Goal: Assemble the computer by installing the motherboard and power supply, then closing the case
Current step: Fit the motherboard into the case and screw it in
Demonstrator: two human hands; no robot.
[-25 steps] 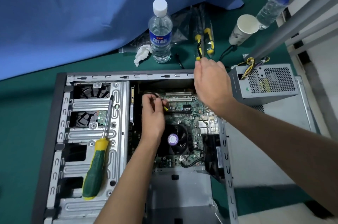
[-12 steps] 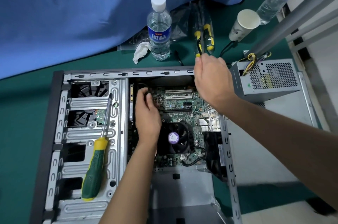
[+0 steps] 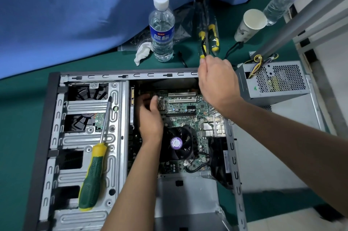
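Left hand (image 3: pixel 150 117) curled on motherboard (image 3: pixel 186 110); right hand (image 3: pixel 216 80) pinches above case (image 3: pixel 56 136) rim.

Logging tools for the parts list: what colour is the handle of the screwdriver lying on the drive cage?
Dark green with yellow, seen in the head view: screwdriver.

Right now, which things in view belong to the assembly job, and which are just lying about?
Job:
computer case
motherboard
power supply, outside the case
green screwdriver, lying on the drive cage
left hand, at the board's edge
right hand, above the case's far rim

Lying about:
water bottle
paper cup
crumpled tissue
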